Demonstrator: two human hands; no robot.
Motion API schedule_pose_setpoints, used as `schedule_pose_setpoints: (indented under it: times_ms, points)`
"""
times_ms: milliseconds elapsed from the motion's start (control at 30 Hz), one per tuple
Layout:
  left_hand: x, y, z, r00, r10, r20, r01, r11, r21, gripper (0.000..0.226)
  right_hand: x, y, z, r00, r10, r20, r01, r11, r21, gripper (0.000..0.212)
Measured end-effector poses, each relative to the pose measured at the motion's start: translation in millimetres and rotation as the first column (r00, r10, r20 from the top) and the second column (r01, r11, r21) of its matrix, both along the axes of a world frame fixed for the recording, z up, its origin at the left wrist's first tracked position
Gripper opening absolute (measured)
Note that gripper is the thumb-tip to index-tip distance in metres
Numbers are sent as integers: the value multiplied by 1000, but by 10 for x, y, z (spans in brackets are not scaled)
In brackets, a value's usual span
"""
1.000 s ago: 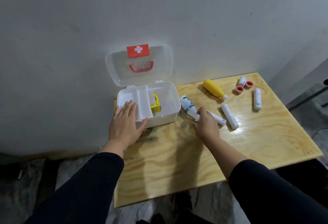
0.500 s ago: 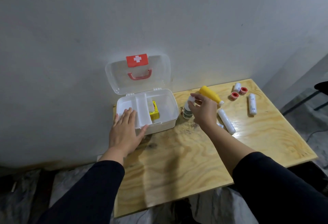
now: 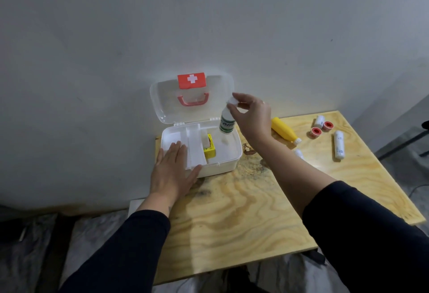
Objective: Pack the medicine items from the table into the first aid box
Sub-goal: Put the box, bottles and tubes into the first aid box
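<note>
While the left hand (image 3: 173, 172) lies flat at the lower left of the first aid box (image 3: 216, 165), its grip is spread wide, fingers together and palm down on the box's white inner tray (image 3: 193, 146), thumb angled toward the front wall; it clamps nothing. At centre frame the box sits open on the table (image 3: 243, 211), its clear lid (image 3: 162, 104) standing back against the wall with a red cross label and red handle. Inside, beside the tray, stands a yellow carton (image 3: 210, 151) with a pale block just behind it. Above the right compartment hangs a white bottle (image 3: 227, 123) with a green label (its print too blurred to read), upright and clear of the box floor. Its cap is pinched by the right hand (image 3: 251, 116), whose grip is closed on the bottle top with fingertips and thumb. Further right on the table lie a yellow bottle (image 3: 284, 132) on its side, two red-rimmed tape rolls (image 3: 316, 132), a small white roll (image 3: 320, 121) and a longer white bandage roll (image 3: 339, 145), all well apart from the box.
</note>
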State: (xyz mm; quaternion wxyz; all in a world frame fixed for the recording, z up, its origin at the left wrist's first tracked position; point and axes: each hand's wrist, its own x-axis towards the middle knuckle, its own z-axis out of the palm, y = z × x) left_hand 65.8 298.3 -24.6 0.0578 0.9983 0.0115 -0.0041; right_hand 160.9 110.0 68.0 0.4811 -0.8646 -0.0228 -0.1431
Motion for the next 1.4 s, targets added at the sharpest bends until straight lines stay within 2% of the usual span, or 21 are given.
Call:
schedule_pose_setpoints:
  times_ms: [233, 433, 633, 867, 1133, 1400]
  points:
    - [-7, 21, -55, 1000, -8, 23, 8, 1000, 26, 90, 88, 206, -440, 987, 33, -159, -47, 995, -86, 35]
    - [11, 6, -65, 1000, -6, 21, 5, 999, 43, 85, 104, 263, -641, 981, 28, -190, -50, 993, -110, 34]
    - [-14, 23, -72, 1000, -7, 25, 5, 999, 53, 85, 94, 122, -502, 986, 23, -168, -36, 997, -70, 39]
    - [-14, 27, -46, 1000, -15, 25, 13, 998, 65, 92, 43, -545, -445, 987, -100, -130, 82, 988, -134, 30]
    - [6, 25, -70, 999, -6, 49, 2, 996, 87, 92, -31, -1414, -775, 918, -303, -255, 241, 939, -247, 32]
    - [8, -5, -151, 996, 22, 84, -28, 997, 78, 82, 229, -1710, -1195, 853, -381, -356, 319, 921, -222, 30]
